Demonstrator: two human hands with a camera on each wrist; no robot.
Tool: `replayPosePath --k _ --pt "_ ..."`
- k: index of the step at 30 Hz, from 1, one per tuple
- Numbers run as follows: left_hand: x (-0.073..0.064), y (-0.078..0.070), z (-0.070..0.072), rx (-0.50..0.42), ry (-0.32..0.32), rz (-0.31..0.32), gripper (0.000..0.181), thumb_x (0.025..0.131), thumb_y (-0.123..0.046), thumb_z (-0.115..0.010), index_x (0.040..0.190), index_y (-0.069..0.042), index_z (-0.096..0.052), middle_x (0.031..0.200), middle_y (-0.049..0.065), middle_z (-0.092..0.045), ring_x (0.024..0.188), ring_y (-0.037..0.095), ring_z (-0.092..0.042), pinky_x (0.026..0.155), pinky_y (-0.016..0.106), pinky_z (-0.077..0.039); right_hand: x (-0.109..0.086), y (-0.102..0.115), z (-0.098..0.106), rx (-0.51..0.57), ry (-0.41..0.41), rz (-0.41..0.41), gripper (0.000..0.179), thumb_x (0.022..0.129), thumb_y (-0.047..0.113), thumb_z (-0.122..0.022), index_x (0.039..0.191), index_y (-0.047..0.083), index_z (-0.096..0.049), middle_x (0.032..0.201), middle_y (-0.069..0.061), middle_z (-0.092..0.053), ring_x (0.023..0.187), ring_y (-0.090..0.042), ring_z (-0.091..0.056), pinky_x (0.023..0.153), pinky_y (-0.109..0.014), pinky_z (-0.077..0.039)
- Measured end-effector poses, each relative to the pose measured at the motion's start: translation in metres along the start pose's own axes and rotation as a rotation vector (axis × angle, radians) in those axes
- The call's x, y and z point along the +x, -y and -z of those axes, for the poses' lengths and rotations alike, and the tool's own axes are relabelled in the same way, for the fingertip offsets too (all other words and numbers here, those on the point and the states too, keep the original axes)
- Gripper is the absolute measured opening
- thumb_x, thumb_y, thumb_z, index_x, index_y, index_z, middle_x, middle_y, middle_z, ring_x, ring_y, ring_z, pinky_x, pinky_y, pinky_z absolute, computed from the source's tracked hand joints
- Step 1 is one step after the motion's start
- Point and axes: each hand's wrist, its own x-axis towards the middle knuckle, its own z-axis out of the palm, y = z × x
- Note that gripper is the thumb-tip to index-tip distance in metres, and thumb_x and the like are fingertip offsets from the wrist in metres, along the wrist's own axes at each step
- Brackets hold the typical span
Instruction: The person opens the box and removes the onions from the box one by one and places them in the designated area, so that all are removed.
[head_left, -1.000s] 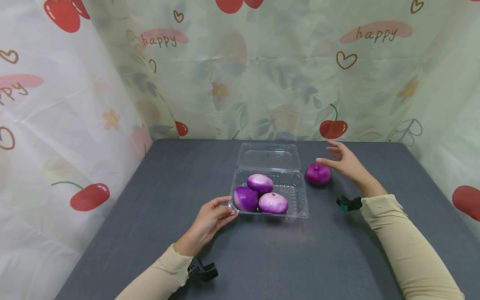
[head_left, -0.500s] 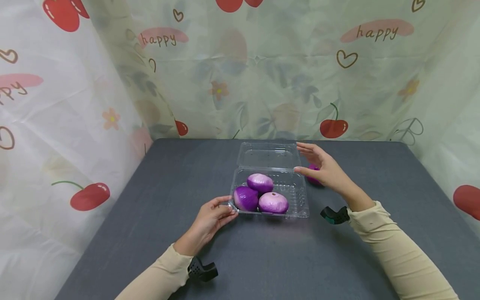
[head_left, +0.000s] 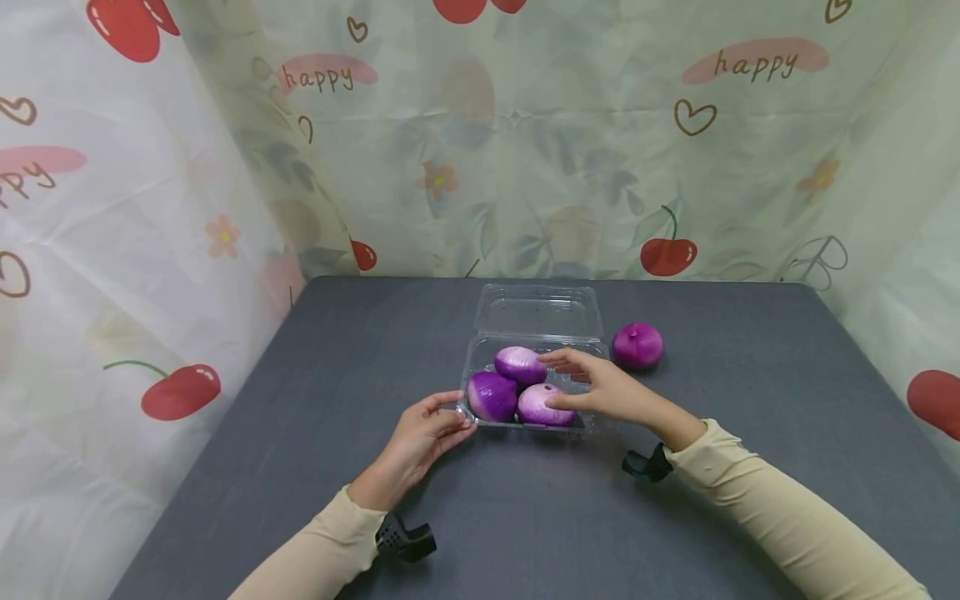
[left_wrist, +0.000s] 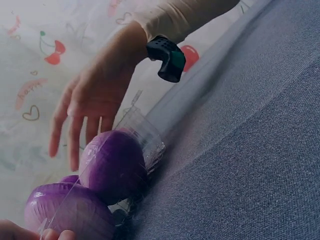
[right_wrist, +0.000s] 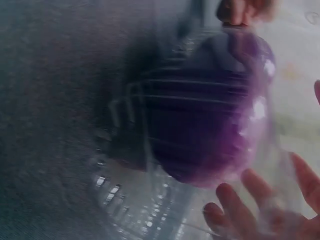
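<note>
A clear plastic clamshell container [head_left: 510,427] holds three purple onions, grouped toward its left side: one at the back [head_left: 517,365], one at the left [head_left: 491,398] and a paler one at the front [head_left: 536,406]. Its hinged lid [head_left: 537,311] lies folded back. My left hand [head_left: 422,437] pinches the front left corner of the container between thumb and fingers. Over the right part of the container is my right hand [head_left: 603,389], fingers spread and bent a little. Its fingertips are right at the back onion, and the thumb overlaps the pale front one in the head view.
Another purple onion [head_left: 637,346] sits on the dark grey table [head_left: 375,350], just right of the container and behind the right forearm. Printed curtains [head_left: 510,150] stand behind the table and at both sides. Each wrist wears a black camera mount [head_left: 405,539].
My right hand has moved left and toward me, from beside the loose onion to over the container. That onion stays in place and shows fully again. The left hand keeps its hold.
</note>
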Motion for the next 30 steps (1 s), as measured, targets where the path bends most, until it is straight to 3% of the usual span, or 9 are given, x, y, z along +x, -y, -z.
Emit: replayPosePath --k 6,12,23,30 --pt "0.001 0.001 0.000 -0.001 0.015 -0.022 0.041 0.090 0.009 -0.053 0.131 0.004 -0.050 0.080 0.006 -0.061 0.079 0.014 -0.067 0.083 0.033 -0.060 0.003 -0.008 -0.006 -0.049 0.065 -0.013 0.052 0.086 0.027 -0.073 0.130 0.006 -0.054 0.133 -0.015 -0.055 0.123 -0.038 -0.054 0.103 -0.057 -0.045" --pt "0.002 0.002 0.000 0.000 0.037 -0.048 0.042 0.090 0.010 -0.053 0.132 0.008 -0.047 0.080 0.005 -0.060 0.077 0.014 -0.065 0.082 0.031 -0.060 0.006 -0.011 -0.007 -0.137 0.109 -0.035 0.048 0.085 0.034 -0.073 0.126 0.012 -0.058 0.127 -0.010 -0.060 0.118 -0.030 -0.056 0.098 -0.051 -0.050" --pt "0.000 0.001 0.000 0.006 0.013 -0.024 0.042 0.090 0.008 -0.054 0.132 0.004 -0.050 0.079 0.005 -0.061 0.077 0.014 -0.066 0.086 0.036 -0.059 0.017 -0.006 -0.007 -0.218 0.229 -0.081 0.051 0.083 0.040 -0.073 0.126 0.018 -0.058 0.119 -0.004 -0.062 0.101 -0.017 -0.058 0.086 -0.033 -0.051" --pt "0.001 0.001 0.000 -0.002 0.019 -0.028 0.042 0.090 0.009 -0.055 0.131 0.005 -0.050 0.078 0.005 -0.060 0.076 0.014 -0.065 0.085 0.035 -0.059 0.019 -0.003 -0.003 -0.233 0.232 -0.068 0.051 0.082 0.040 -0.074 0.124 0.018 -0.057 0.116 -0.004 -0.062 0.099 -0.016 -0.058 0.083 -0.031 -0.051"
